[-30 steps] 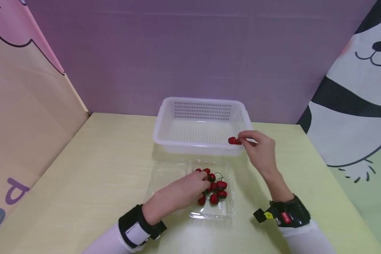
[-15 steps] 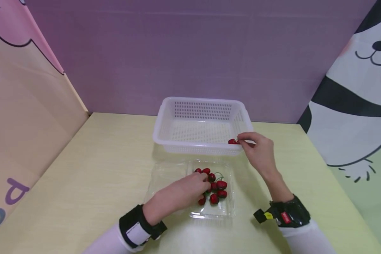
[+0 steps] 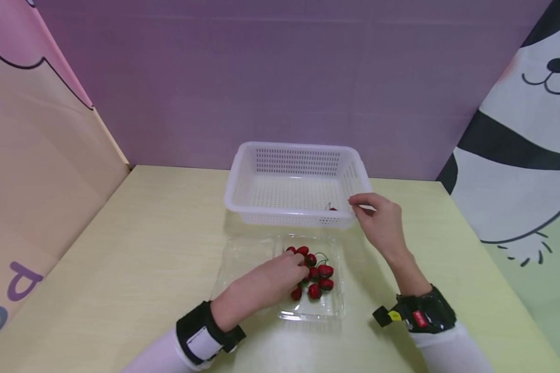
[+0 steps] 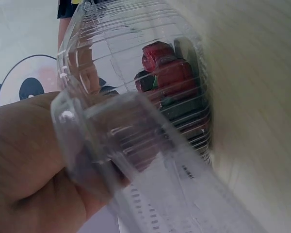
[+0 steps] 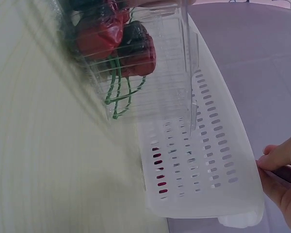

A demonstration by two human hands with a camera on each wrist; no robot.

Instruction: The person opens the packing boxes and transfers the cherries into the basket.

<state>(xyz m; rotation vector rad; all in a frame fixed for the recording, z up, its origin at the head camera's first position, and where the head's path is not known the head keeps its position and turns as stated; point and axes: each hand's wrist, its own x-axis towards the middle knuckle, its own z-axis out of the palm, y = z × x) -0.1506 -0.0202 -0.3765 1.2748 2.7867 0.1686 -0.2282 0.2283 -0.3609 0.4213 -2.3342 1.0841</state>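
Observation:
Bright red cherries (image 3: 325, 271) with green stems lie in the right half of a clear plastic clamshell box (image 3: 336, 305). My left hand (image 3: 270, 280) reaches over the box, its fingertips down among the cherries. The plastic blurs those fingers in the left wrist view, so any hold is hidden. My right hand (image 3: 380, 220) is at the right front corner of a white slotted basket (image 3: 266, 211), thumb and forefinger close together with nothing between them. Inside the basket's front wall a bit of a cherry (image 3: 333, 209) and its stem show; red also shows through the slots in the right wrist view.
The box's lid (image 3: 247, 248) lies opened out flat on the left, partly under my left forearm. Behind the basket stands a purple backdrop (image 3: 298, 77). The light wooden table (image 3: 158, 233) extends to both sides.
My right hand has let go of the cherries it held by their stems; they have dropped inside the basket's front wall. My left hand has stayed in place over the box.

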